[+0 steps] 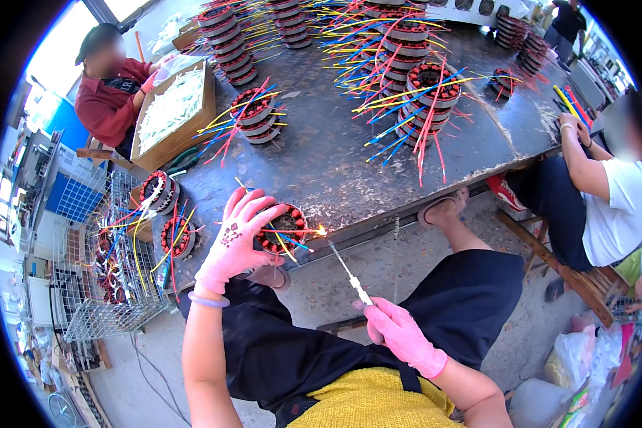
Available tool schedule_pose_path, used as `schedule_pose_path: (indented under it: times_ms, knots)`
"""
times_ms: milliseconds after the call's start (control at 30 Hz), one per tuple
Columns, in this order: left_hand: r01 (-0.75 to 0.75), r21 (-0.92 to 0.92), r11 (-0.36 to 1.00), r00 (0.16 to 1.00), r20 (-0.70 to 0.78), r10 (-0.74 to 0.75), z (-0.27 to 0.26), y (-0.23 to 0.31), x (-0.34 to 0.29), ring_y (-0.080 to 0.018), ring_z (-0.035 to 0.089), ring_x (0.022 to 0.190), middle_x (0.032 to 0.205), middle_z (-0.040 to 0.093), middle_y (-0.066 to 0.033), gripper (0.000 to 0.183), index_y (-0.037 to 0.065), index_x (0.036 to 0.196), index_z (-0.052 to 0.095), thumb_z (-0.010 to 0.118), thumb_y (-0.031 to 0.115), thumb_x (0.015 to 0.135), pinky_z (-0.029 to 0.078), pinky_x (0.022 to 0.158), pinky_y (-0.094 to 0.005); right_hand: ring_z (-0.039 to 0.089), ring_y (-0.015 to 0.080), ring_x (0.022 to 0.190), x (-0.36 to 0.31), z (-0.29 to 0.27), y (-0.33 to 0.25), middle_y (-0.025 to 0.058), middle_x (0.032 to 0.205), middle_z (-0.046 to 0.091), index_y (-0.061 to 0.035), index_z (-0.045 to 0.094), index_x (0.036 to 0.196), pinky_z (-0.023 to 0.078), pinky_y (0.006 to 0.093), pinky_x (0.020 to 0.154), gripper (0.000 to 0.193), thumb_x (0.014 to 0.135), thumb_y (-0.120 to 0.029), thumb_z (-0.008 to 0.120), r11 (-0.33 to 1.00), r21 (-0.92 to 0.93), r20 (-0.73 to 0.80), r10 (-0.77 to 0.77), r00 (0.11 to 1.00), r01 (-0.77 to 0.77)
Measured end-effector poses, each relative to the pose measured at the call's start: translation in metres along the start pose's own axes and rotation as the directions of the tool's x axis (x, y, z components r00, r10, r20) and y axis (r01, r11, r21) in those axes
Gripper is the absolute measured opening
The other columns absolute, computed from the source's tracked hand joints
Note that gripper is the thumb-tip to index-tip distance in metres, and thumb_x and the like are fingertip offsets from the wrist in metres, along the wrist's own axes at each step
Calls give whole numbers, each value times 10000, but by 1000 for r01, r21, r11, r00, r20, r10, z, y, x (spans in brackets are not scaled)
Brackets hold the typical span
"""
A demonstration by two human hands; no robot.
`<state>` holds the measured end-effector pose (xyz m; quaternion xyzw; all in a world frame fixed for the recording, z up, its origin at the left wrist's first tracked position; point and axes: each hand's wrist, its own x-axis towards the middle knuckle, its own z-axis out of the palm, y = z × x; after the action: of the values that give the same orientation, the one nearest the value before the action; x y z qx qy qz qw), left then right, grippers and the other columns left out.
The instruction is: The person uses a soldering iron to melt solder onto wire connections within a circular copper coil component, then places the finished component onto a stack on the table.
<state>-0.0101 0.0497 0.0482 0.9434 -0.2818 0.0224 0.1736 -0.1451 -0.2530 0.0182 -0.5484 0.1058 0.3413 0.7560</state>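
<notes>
The dark, scuffed table [321,153] spreads before me, its top scratched and worn pale near my edge. Beyond its left side is a worker in a dark red shirt [107,114]; one in a white T-shirt [624,189] sits at its right. To my left, a wire-mesh basket [100,322] holds red-wound parts with loose leads. At the table's left corner, a brown cardboard box [185,137] is filled with thin whitish strips [170,107]. Ahead stand stacks of ring-shaped motor stators [428,107], grey rims around red windings, coloured leads bristling outward. In pink knit gloves, my left hand [232,239] has its fingers clamped around a single stator [291,217] at the near edge; my right hand [401,334] grips a slim white-handled torch [359,289], fingers closed. A small orange flame [322,230] burns at the tip of a red lead [305,230].
</notes>
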Motion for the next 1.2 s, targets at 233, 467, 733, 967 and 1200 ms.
schedule_pose_path:
  times_ms: [233,467,733,967,1200]
  knots:
    - [-15,7,1000,1000,-16,15,2,-2,0,-317,392,1383,1336,541,-83,925,141,1337,566,879,301,482,191,1208,-519,421,41,623,0,-2,2,-57,707,449,-14,589,1263,357,218,572,349,1047,-265,477,1000,-16,-4,-17,1000,17]
    - [6,-9,1000,1000,-7,-6,1,1,1,-316,395,1379,1332,542,-84,912,148,1329,578,887,296,483,187,1212,-514,428,48,631,-1,-2,-2,-51,702,451,-9,594,1251,361,226,575,343,1047,-257,476,996,-82,-14,-29,999,28]
    - [11,-3,1000,1000,-17,-11,3,0,-1,-315,391,1382,1339,541,-82,917,149,1330,582,892,296,479,186,1214,-512,433,50,640,0,-1,-2,-41,725,462,-11,599,1245,364,227,581,337,1043,-256,484,1000,-9,-6,-15,1000,15]
    - [6,-8,1000,1000,-25,-6,3,0,0,-319,400,1372,1333,544,-80,901,153,1324,587,890,295,487,193,1211,-511,427,44,637,1,-3,2,-46,723,454,-24,591,1265,353,222,575,344,1043,-266,487,1000,9,-2,-1,1000,1]
    - [13,-14,1000,999,-38,-13,3,1,-1,-317,413,1356,1314,550,-78,884,165,1314,591,886,296,492,201,1207,-512,414,43,634,-2,1,-9,-49,718,444,-23,592,1258,342,218,573,334,1047,-257,484,1000,-18,-6,11,1000,-11]
